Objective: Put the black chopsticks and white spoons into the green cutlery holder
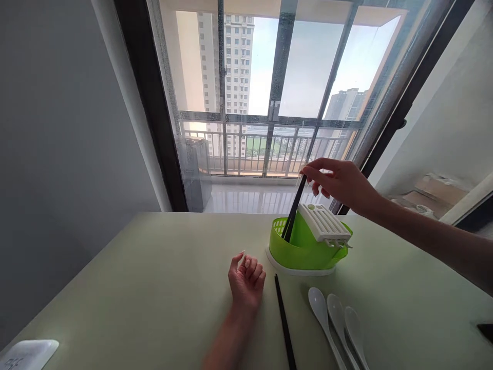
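Observation:
Black chopsticks (294, 209) stand steeply tilted, pinched at their upper end by my right hand (333, 181). Their lower ends are inside the left compartment of a green utensil holder (304, 257) with a white slotted top piece and a white base. My left hand (247, 280) rests palm up on the table, fingers loosely curled, with nothing in it. Just right of it lies another set of black chopsticks (285, 321), apart from the hand. Three white spoons (319, 303) lie side by side in front of the holder.
The pale table (162, 288) ends at a large window (269, 118) with a balcony beyond. A white object (31, 354) sits at the near left corner. A dark item (486, 331) is cut off at the right edge. A grey wall (69, 128) borders the left side.

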Motion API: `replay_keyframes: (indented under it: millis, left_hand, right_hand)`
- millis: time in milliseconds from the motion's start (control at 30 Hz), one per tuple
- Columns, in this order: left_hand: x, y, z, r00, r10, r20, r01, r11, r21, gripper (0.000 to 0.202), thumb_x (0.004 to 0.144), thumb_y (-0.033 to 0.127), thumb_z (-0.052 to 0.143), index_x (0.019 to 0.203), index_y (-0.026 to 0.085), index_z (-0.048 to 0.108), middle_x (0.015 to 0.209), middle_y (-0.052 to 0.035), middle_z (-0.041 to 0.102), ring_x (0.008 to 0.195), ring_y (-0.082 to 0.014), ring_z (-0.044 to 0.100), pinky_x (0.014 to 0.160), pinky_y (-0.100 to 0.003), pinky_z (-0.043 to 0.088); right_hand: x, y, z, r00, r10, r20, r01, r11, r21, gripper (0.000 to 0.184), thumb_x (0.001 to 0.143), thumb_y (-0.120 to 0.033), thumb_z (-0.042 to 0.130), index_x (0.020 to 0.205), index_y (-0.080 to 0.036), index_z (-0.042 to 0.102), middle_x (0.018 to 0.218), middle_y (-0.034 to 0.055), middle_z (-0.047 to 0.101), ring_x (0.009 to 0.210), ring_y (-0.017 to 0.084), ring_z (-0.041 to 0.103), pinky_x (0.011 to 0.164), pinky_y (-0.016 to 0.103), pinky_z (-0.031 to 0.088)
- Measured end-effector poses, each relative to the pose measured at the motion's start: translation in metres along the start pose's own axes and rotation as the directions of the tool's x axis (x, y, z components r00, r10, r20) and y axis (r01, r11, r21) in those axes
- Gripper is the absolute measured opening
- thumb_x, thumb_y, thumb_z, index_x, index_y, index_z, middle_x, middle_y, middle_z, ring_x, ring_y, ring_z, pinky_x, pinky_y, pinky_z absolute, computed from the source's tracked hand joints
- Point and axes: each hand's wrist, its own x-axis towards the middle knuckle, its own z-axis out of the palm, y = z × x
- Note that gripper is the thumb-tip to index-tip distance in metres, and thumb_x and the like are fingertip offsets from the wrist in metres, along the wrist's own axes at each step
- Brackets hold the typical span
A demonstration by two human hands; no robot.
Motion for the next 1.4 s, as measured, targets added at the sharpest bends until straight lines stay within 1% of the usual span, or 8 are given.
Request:
replay_keyframes:
  millis: [400, 600, 733, 900, 1033, 1167, 1300, 1400]
  left_hand:
    - [0.0, -0.001, -0.002, 1.0, -0.009, 0.018, 0.009, 1.0, 0.013, 0.037, 0.079, 0.032, 0.072, 0.059, 0.018, 0.044, 0.052, 0.0091, 0.024, 0.044, -0.0061, 0.017, 0.041, -0.025, 0.013]
    - [0.001, -0.001, -0.002, 1.0, -0.019, 0.023, 0.018, 1.0, 0.023, 0.037, 0.078, 0.032, 0.073, 0.06, 0.018, 0.044, 0.051, 0.009, 0.024, 0.044, -0.0059, 0.017, 0.041, -0.024, 0.013]
    - [0.0, -0.001, 0.0, 0.999, -0.021, 0.027, 0.02, 1.0, 0.023, 0.037, 0.078, 0.032, 0.073, 0.059, 0.018, 0.043, 0.051, 0.009, 0.023, 0.044, -0.0058, 0.017, 0.04, -0.024, 0.013]
    - [-0.001, 0.0, 0.003, 0.999, -0.033, 0.027, 0.032, 0.998, 0.046, 0.037, 0.078, 0.032, 0.074, 0.06, 0.018, 0.044, 0.052, 0.009, 0.025, 0.045, -0.0059, 0.017, 0.041, -0.024, 0.015]
    - [-0.002, 0.0, 0.005, 0.999, -0.037, 0.008, 0.036, 0.997, 0.065, 0.037, 0.08, 0.033, 0.073, 0.061, 0.018, 0.044, 0.052, 0.0086, 0.026, 0.045, -0.006, 0.019, 0.041, -0.024, 0.018]
    - [-0.002, 0.0, 0.008, 0.999, -0.033, -0.009, 0.034, 0.998, 0.059, 0.037, 0.081, 0.033, 0.072, 0.062, 0.019, 0.043, 0.053, 0.0084, 0.026, 0.045, -0.0065, 0.02, 0.041, -0.024, 0.019]
    - [-0.004, 0.001, 0.01, 1.0, -0.022, -0.016, 0.023, 0.997, 0.08, 0.038, 0.081, 0.033, 0.072, 0.062, 0.02, 0.041, 0.054, 0.0083, 0.026, 0.045, -0.0068, 0.022, 0.042, -0.024, 0.021]
    - [-0.004, 0.001, 0.01, 1.0, -0.025, -0.016, 0.026, 0.996, 0.088, 0.037, 0.081, 0.033, 0.072, 0.063, 0.02, 0.042, 0.054, 0.0083, 0.027, 0.045, -0.0065, 0.023, 0.043, -0.024, 0.022]
  right_hand:
    - [0.017, 0.031, 0.024, 0.985, 0.056, 0.161, -0.036, 0.991, -0.128, 0.053, 0.089, -0.069, 0.059, 0.093, -0.019, 0.074, 0.06, 0.0011, 0.068, 0.046, 0.011, 0.053, 0.047, 0.023, 0.04]
    - [0.013, 0.037, 0.027, 0.98, 0.072, 0.184, -0.029, 0.974, -0.224, 0.048, 0.093, -0.064, 0.057, 0.094, -0.02, 0.075, 0.054, -0.0024, 0.065, 0.048, 0.014, 0.061, 0.052, 0.024, 0.042]
    - [0.012, 0.038, 0.028, 0.985, 0.05, 0.163, 0.008, 0.943, -0.334, 0.038, 0.097, -0.051, 0.055, 0.098, -0.019, 0.075, 0.07, 0.0023, 0.075, 0.051, 0.015, 0.065, 0.057, 0.027, 0.046]
    - [0.008, 0.035, 0.027, 0.986, -0.154, 0.063, 0.161, 0.782, -0.603, 0.033, 0.099, -0.04, 0.052, 0.117, -0.019, 0.069, 0.093, 0.0067, 0.08, 0.064, 0.02, 0.068, 0.058, 0.028, 0.04]
    - [-0.024, 0.007, 0.026, 0.967, -0.23, 0.113, 0.249, 0.74, -0.625, 0.03, 0.104, -0.042, 0.048, 0.119, -0.022, 0.064, 0.092, 0.0051, 0.079, 0.06, 0.018, 0.065, 0.056, 0.027, 0.033]
    - [-0.082, -0.021, 0.037, 0.934, -0.226, 0.276, 0.346, 0.765, -0.543, 0.027, 0.104, -0.036, 0.047, 0.092, -0.023, 0.067, 0.079, 0.0009, 0.076, 0.055, 0.015, 0.064, 0.055, 0.026, 0.03]
    - [-0.15, -0.016, 0.067, 0.853, 0.004, 0.521, 0.317, 0.791, -0.524, 0.03, 0.1, -0.028, 0.051, 0.071, -0.023, 0.06, 0.065, -0.0009, 0.072, 0.051, 0.018, 0.067, 0.052, 0.028, 0.026]
    - [-0.197, 0.0, 0.094, 0.839, 0.135, 0.528, 0.236, 0.783, -0.575, 0.023, 0.095, -0.021, 0.054, 0.075, -0.024, 0.065, 0.065, 0.0023, 0.075, 0.054, 0.022, 0.071, 0.051, 0.027, 0.032]
